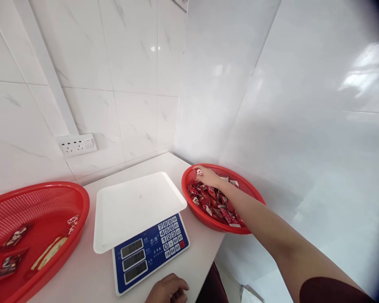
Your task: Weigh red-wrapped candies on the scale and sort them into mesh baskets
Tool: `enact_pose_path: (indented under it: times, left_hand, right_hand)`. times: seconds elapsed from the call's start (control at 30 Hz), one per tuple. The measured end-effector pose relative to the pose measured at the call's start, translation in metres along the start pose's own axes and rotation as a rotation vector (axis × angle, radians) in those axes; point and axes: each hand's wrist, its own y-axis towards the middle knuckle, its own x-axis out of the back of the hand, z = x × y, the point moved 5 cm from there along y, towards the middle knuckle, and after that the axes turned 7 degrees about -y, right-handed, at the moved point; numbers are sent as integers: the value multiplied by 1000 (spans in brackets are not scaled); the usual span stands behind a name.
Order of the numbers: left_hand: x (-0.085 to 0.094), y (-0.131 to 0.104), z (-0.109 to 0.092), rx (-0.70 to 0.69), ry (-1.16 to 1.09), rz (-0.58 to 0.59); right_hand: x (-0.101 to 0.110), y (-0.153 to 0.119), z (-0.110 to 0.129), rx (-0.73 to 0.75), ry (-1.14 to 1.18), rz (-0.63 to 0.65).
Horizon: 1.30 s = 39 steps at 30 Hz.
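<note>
My right hand (pixel 207 176) reaches into the red basket (pixel 189 206) on the right, its fingers closed on a small red-and-white packet (pixel 198 172) near the back rim. Many small red wrapped packets (pixel 213 200) fill this basket. Left of it is a scale with a white tray (pixel 139 206) that bears nothing and a blue keypad panel (pixel 154 248). Just below the panel, my left hand (pixel 168 289) rests near the table's front edge with its fingers curled, and nothing shows in them.
A larger red basket (pixel 82 210) at the left holds several dark red packets (pixel 11 265) and pale yellow strips (pixel 52 253). White walls stand behind and to the right of the white table (pixel 88 273). A power socket (pixel 77 145) is on the back wall.
</note>
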Motion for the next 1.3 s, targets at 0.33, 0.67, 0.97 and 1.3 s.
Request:
enact_pose_path:
  times: [0.33,0.67,0.97,1.3]
  left_hand:
    - [0,-3,5,-58,-36,-51]
    - [0,-4,4,-71,-25,-46]
    - [0,-4,4,-61,-32,-50]
    - [-1,-2,5,-10,-27,-33]
  right_hand:
    - [-34,-15,94,174,478,307]
    - [-26,7,33,57,167,116]
    - [-52,-14,0,6,-33,242]
    - [-2,-12,11,41,104,-41]
